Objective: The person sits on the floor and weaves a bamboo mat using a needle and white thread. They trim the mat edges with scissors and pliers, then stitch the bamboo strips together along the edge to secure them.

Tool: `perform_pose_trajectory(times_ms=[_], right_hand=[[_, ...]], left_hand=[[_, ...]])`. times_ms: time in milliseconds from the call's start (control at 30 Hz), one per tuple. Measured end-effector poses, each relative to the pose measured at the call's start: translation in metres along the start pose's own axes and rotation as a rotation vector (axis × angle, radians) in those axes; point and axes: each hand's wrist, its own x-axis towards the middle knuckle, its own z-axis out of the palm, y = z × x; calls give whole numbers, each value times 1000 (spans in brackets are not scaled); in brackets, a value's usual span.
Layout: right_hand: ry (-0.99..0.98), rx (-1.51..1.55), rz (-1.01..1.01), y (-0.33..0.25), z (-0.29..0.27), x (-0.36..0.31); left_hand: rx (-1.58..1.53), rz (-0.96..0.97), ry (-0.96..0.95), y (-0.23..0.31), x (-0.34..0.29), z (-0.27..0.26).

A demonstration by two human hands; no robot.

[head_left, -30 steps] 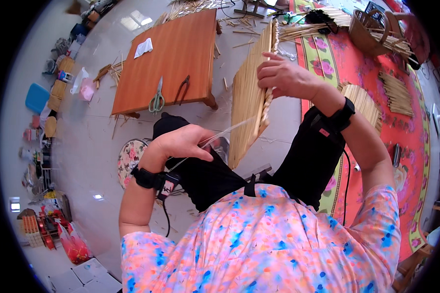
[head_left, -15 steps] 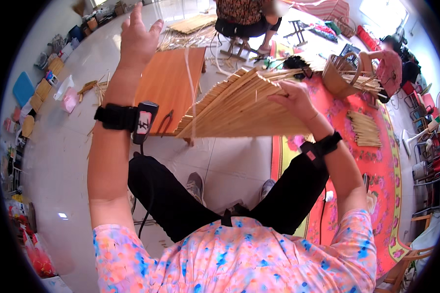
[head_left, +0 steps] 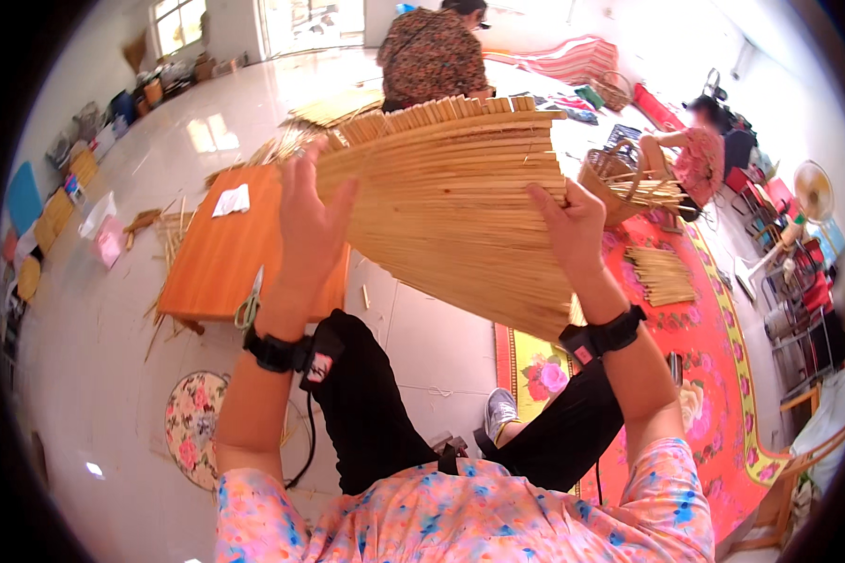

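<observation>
A curved panel of pale straw strips [head_left: 451, 202] is raised in front of me, its strip ends making a stepped upper edge. My right hand [head_left: 577, 225] grips its right edge, thumb on the near face and fingers partly hidden behind. At the opposite edge is my left hand [head_left: 312, 220], its fingers stretched up and thumb apart; whether it touches the panel I cannot tell. Scissors [head_left: 250, 302] with greenish handles lie at the near edge of the low orange-brown table [head_left: 211, 258]. A white cloth or paper piece [head_left: 232, 201] rests on that table.
A wicker basket [head_left: 612, 192] of straw strips stands on the red floral mat [head_left: 648, 375], near a straw bundle [head_left: 662, 275]. One person [head_left: 434, 61] sits ahead, another [head_left: 699, 155] at the right. A round floral cushion [head_left: 195, 427] lies left of my leg.
The straw panel has been raised and turned to show its broad face. My left hand has come down and inward to its left edge. The right hand keeps its grip. My view has shifted up.
</observation>
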Motion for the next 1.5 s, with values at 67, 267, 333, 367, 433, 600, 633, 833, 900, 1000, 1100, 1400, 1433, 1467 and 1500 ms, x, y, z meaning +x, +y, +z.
perform_pose_trajectory(times_ms=[67,267,333,367,433,600,633,833,900,1000,1100,1400,1433,1467,1500], right_hand=[[150,-12,25,-1,5,-17],[406,156,222,-2,23,-85],[449,174,263,5,26,-106],[457,175,282,13,28,-116],[468,161,305,20,35,-131],[397,-65,347,18,38,-149],[404,-36,336,13,40,-148],[369,21,386,-9,53,-133],[373,13,379,8,57,-138],[327,43,347,5,60,-136],[237,-23,383,-3,59,-128],[159,-670,99,-6,39,-74],[145,-713,89,-10,34,-73],[144,-740,91,-9,32,-75],[147,-764,92,-8,34,-77]], left_hand=[[40,91,-42,25,-13,14],[-329,181,-233,79,-59,67],[-417,145,-308,90,-77,79],[-460,120,-356,92,-88,84],[-540,66,-445,95,-110,91],[-524,30,-519,92,-143,99],[-532,35,-519,92,-145,98],[-539,32,-472,78,-141,100],[-532,34,-467,74,-144,102],[-531,18,-450,67,-147,102],[-547,-9,-443,64,-146,96],[-549,26,-471,34,-143,83],[-548,48,-457,21,-142,80],[-506,-49,-468,3,-142,77],[-397,-83,-416,-26,-143,74]])
